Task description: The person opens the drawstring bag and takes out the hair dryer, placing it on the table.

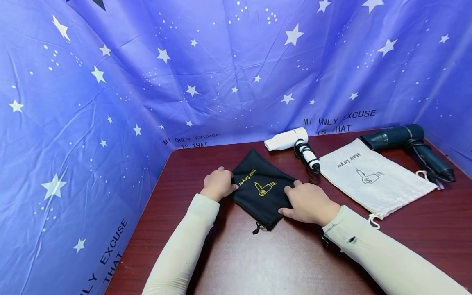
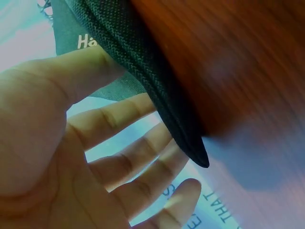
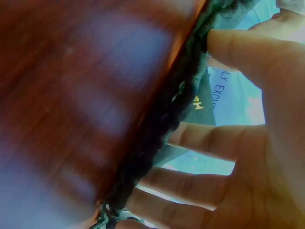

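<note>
A black drawstring bag (image 1: 254, 196), with a yellow hair dryer picture and the words Hair Dryer, lies flat and turned diagonally on the table. At its left corner is my left hand (image 1: 219, 183), thumb and fingers touching the edge. The left wrist view shows these fingers (image 2: 121, 162) spread and fairly straight, the tips partly hidden by the bag's edge (image 2: 157, 90). Along the right, drawstring side rests my right hand (image 1: 311, 203). Its spread fingers (image 3: 190, 186) and thumb touch the gathered edge (image 3: 162, 124) in the right wrist view.
Behind the bag lies a white hair dryer (image 1: 289, 139) with its cord wound round the handle. To the right, a white drawstring bag (image 1: 383, 184) lies beside a dark hair dryer (image 1: 394, 137). A blue star-printed curtain (image 1: 228, 82) borders the reddish-brown table (image 1: 177, 176).
</note>
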Demonstrator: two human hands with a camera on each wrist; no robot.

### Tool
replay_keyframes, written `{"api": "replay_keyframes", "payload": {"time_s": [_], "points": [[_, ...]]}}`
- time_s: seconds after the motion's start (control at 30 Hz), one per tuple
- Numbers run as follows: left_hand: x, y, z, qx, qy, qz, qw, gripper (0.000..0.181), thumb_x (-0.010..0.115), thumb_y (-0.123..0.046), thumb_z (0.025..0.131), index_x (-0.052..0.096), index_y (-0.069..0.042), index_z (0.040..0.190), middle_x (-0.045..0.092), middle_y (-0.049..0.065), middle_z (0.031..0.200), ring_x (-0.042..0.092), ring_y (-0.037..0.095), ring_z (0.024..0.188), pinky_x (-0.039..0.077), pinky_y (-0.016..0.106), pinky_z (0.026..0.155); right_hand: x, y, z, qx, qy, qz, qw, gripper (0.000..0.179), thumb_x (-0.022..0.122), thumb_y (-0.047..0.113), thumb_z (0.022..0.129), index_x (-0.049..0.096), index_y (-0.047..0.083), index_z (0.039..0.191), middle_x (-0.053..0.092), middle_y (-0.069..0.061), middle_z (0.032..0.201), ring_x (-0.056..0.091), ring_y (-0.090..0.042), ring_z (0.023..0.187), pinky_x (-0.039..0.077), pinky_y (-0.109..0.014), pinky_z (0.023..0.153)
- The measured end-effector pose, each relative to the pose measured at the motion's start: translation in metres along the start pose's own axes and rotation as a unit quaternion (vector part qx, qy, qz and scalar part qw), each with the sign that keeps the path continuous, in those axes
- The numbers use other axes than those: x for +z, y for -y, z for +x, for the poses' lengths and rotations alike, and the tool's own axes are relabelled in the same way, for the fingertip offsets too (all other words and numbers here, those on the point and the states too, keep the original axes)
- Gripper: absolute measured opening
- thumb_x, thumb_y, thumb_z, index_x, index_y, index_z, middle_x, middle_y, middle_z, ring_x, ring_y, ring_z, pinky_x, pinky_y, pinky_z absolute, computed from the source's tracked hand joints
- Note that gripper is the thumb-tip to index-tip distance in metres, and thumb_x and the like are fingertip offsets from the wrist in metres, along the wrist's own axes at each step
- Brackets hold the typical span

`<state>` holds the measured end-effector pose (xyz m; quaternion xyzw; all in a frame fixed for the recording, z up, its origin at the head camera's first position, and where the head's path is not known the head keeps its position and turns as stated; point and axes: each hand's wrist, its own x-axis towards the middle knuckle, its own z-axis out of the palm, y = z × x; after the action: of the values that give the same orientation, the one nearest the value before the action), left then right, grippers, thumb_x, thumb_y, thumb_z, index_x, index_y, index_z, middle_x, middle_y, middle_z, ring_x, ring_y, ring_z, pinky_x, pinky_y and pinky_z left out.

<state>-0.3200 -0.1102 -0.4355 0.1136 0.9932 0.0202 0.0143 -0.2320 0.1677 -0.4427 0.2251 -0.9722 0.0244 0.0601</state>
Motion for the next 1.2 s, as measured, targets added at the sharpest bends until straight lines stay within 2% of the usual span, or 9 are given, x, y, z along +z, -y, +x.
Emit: {"api": "replay_keyframes", "payload": {"time_s": [0.23, 0.47, 0.7, 0.83, 1.07, 1.2], "points": [[0.001, -0.013, 0.004, 0.027, -0.005, 0.011, 0.9996, 0.040, 0.077, -0.045, 0.091, 0.076, -0.020, 0.122, 0.066, 0.009, 0.124, 0.066, 0.035, 0.110, 0.056, 0.053, 0.090, -0.007, -0.002, -0.012, 0.017, 0.016, -0.007, 0.9997, 0.066, 0.078, 0.059, 0.082, 0.069, 0.001, 0.113, 0.066, -0.022, 0.096, 0.068, -0.035, 0.077, 0.056, -0.054, 0.065], [0.002, -0.027, 0.008, 0.052, -0.002, 0.014, 0.9986, 0.042, 0.076, -0.044, 0.093, 0.074, -0.020, 0.128, 0.066, 0.008, 0.125, 0.066, 0.034, 0.111, 0.055, 0.051, 0.092, -0.016, -0.003, -0.021, 0.039, 0.035, -0.001, 0.9986, 0.067, 0.081, 0.061, 0.078, 0.069, 0.001, 0.107, 0.064, -0.020, 0.092, 0.068, -0.035, 0.075, 0.055, -0.054, 0.062], [0.003, -0.038, 0.011, 0.066, 0.000, 0.011, 0.9978, 0.042, 0.075, -0.042, 0.094, 0.073, -0.020, 0.129, 0.065, 0.008, 0.124, 0.066, 0.034, 0.110, 0.055, 0.051, 0.092, -0.020, -0.005, -0.025, 0.052, 0.065, 0.013, 0.9964, 0.066, 0.082, 0.061, 0.077, 0.068, 0.001, 0.104, 0.065, -0.018, 0.090, 0.068, -0.035, 0.077, 0.054, -0.056, 0.060], [0.005, -0.042, 0.015, 0.071, -0.002, 0.011, 0.9974, 0.043, 0.075, -0.043, 0.094, 0.073, -0.021, 0.130, 0.065, 0.007, 0.123, 0.066, 0.033, 0.108, 0.056, 0.050, 0.091, -0.022, -0.006, -0.027, 0.077, 0.080, 0.010, 0.9938, 0.067, 0.081, 0.063, 0.076, 0.068, 0.003, 0.104, 0.068, -0.018, 0.092, 0.069, -0.035, 0.078, 0.053, -0.055, 0.056], [0.007, -0.051, 0.018, 0.075, 0.009, 0.020, 0.9969, 0.045, 0.073, -0.045, 0.095, 0.070, -0.024, 0.134, 0.063, 0.006, 0.128, 0.064, 0.032, 0.110, 0.054, 0.049, 0.093, -0.025, -0.004, -0.028, 0.121, 0.107, 0.001, 0.9868, 0.075, 0.080, 0.067, 0.075, 0.068, 0.002, 0.112, 0.067, -0.021, 0.098, 0.068, -0.041, 0.083, 0.052, -0.059, 0.058], [0.006, -0.055, 0.017, 0.081, 0.015, 0.033, 0.9960, 0.049, 0.069, -0.048, 0.097, 0.066, -0.022, 0.138, 0.061, 0.006, 0.133, 0.061, 0.032, 0.115, 0.051, 0.050, 0.097, -0.023, -0.003, -0.028, 0.135, 0.102, -0.004, 0.9855, 0.079, 0.077, 0.068, 0.078, 0.067, 0.000, 0.118, 0.066, -0.024, 0.099, 0.068, -0.047, 0.082, 0.053, -0.062, 0.061]]}}
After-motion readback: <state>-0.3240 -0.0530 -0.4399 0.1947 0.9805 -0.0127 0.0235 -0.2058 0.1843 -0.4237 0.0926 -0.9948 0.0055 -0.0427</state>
